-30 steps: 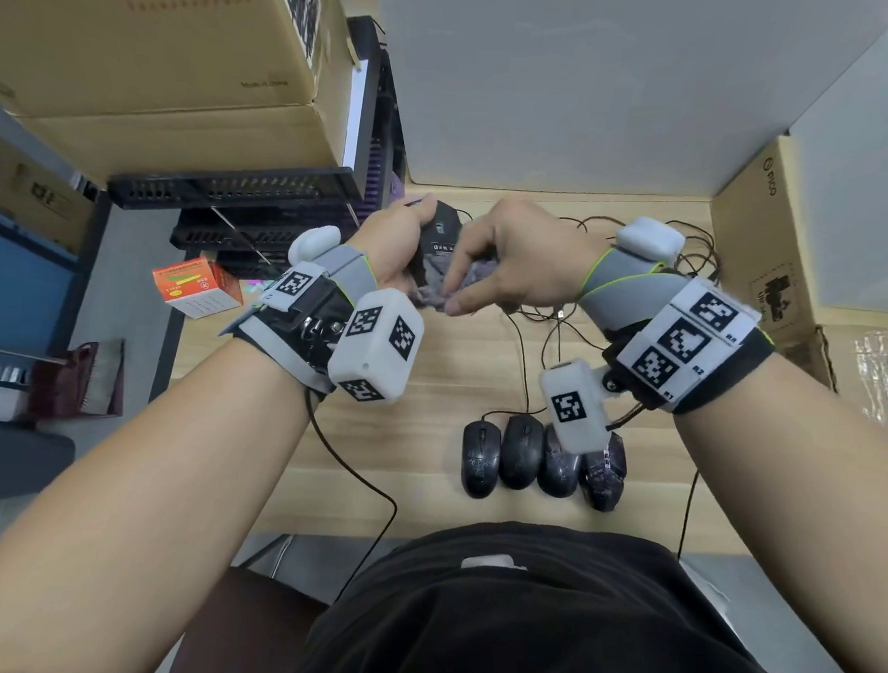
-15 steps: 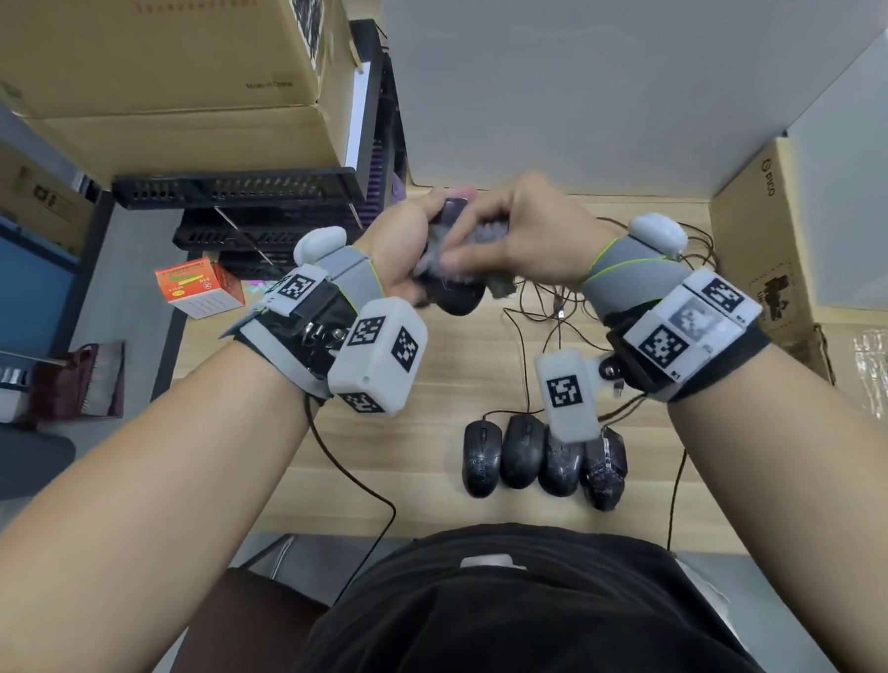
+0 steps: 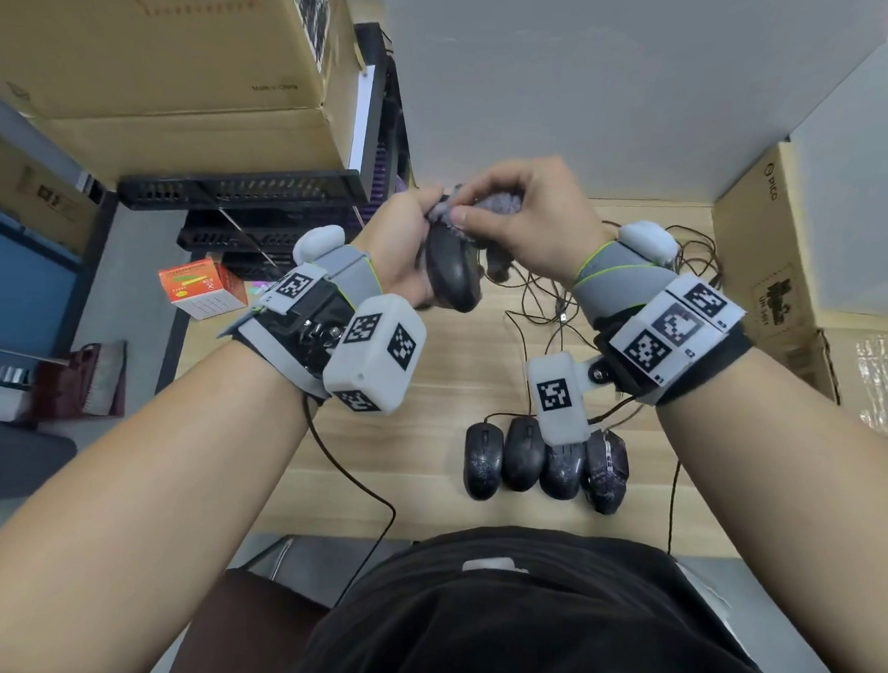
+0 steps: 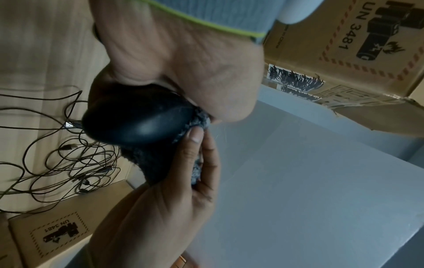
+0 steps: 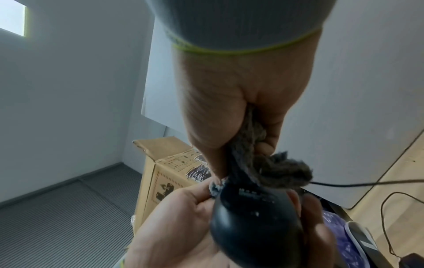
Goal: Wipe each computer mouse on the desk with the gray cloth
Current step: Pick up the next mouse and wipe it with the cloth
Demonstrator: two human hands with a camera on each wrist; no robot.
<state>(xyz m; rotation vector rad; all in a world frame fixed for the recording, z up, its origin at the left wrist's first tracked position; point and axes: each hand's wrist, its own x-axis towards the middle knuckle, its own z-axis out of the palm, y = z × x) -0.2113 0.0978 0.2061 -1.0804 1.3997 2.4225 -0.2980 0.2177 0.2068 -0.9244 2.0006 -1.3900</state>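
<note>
My left hand (image 3: 408, 242) grips a black computer mouse (image 3: 450, 269) in the air above the back of the desk. My right hand (image 3: 515, 211) holds the bunched gray cloth (image 3: 495, 203) and presses it on the front end of that mouse. The left wrist view has the mouse (image 4: 137, 117) with the cloth (image 4: 195, 121) at its tip, between both hands. From the right wrist the cloth (image 5: 282, 170) bulges out of my right fist over the mouse (image 5: 254, 228). Several other black mice (image 3: 546, 462) lie in a row near the desk's front edge.
Tangled mouse cables (image 3: 567, 301) lie on the wooden desk (image 3: 426, 438) behind the row. Cardboard boxes (image 3: 164, 49) and black trays (image 3: 243, 192) stand at the left, another box (image 3: 765, 260) at the right. A small orange and white box (image 3: 202, 287) sits at the desk's left edge.
Both hands rose and moved away from me with the mouse. My right hand slid the cloth from the mouse's side up to its front end.
</note>
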